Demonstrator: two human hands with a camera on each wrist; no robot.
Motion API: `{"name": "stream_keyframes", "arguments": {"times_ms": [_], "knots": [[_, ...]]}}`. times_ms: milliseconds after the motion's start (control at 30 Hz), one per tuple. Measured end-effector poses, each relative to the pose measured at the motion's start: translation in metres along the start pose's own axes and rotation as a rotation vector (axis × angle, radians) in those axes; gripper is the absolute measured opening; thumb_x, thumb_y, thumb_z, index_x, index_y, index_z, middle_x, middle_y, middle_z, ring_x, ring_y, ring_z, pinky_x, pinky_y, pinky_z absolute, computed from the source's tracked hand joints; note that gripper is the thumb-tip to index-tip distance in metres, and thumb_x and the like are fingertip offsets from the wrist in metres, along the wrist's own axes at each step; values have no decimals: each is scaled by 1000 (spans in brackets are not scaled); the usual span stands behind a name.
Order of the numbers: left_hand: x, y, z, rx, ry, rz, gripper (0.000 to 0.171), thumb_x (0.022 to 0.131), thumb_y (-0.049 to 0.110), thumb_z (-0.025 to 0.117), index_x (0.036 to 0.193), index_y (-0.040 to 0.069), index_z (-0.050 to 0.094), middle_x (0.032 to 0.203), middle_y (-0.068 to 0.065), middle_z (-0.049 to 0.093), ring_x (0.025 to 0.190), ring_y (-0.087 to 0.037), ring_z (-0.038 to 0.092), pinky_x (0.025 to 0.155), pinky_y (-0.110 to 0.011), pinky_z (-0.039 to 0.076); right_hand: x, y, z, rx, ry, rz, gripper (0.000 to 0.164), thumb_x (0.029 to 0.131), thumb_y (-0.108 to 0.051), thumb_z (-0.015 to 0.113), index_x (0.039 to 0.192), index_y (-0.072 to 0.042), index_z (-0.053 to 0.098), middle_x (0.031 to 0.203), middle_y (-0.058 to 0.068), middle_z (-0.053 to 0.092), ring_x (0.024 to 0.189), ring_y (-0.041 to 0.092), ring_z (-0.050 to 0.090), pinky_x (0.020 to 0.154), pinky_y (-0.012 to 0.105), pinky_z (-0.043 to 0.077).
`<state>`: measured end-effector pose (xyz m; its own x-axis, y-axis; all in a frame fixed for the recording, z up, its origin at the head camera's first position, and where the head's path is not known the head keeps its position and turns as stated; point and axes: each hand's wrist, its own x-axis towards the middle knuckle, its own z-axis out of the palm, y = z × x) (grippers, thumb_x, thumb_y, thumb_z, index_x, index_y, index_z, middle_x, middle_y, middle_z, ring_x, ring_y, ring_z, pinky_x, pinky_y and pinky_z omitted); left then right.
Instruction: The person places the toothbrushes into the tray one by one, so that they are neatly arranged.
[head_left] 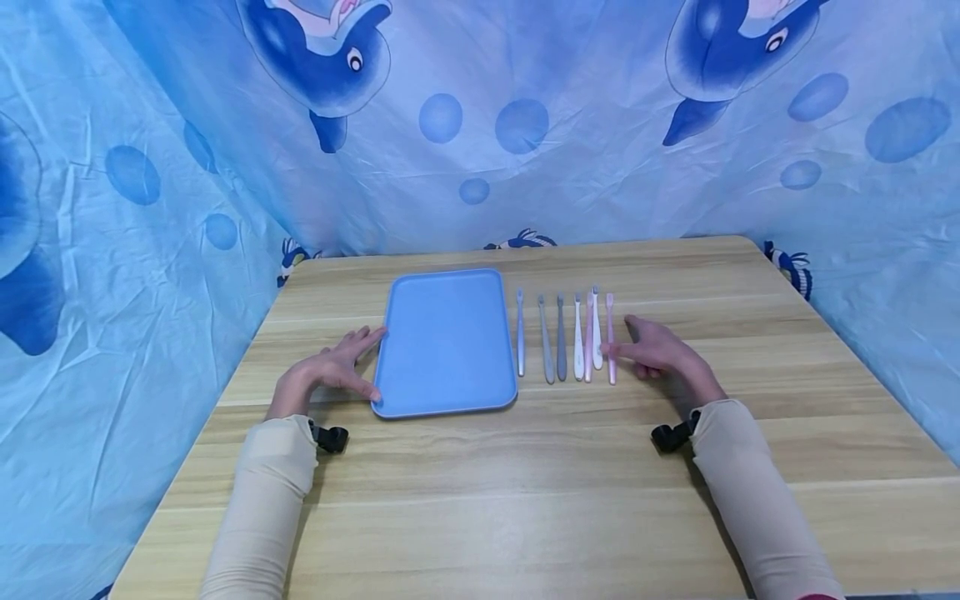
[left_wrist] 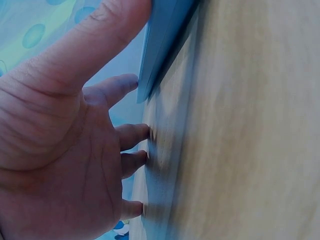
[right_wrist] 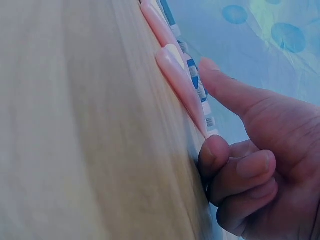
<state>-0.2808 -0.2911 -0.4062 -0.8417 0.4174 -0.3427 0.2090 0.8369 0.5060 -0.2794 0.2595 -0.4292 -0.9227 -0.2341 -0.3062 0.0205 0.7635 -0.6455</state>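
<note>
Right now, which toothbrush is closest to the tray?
The light-blue toothbrush at the row's left end, beside the blue tray; the others all lie farther right.

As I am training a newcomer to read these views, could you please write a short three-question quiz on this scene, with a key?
1. How many slim toothbrushes in blue, grey, white and pink lie on the pale wood-grain table?

2. What colour is the toothbrush nearest the smooth blue rectangular tray with rounded corners?
A) Pink
B) Blue
C) White

3. True or false: the person's bare left hand touches the edge of the tray.

Key:
1. Seven
2. B
3. True
</note>
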Motion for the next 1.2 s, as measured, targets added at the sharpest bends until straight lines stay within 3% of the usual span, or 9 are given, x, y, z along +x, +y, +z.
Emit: {"name": "stream_keyframes", "arguments": {"times_ms": [733,1200], "knots": [[-1,1,-5,-3,2,-10,128,70,50,88,162,13,6,166,-30,-5,152,-54,-11,113,-81,-3,0,-10,-2,-41,-12,-2,118,87,-57,71,159,4,-1,59,3,58,47,11,47,46,27,43],[1,-1,0,1,-4,-13,128,71,50,87,162,13,6,166,-29,-6,152,-53,-11,113,-81,-3,-2,-1,1,38,-27,10,112,90,-54,68,161,-3,-2,57,0,57,46,10,45,44,25,42]]}}
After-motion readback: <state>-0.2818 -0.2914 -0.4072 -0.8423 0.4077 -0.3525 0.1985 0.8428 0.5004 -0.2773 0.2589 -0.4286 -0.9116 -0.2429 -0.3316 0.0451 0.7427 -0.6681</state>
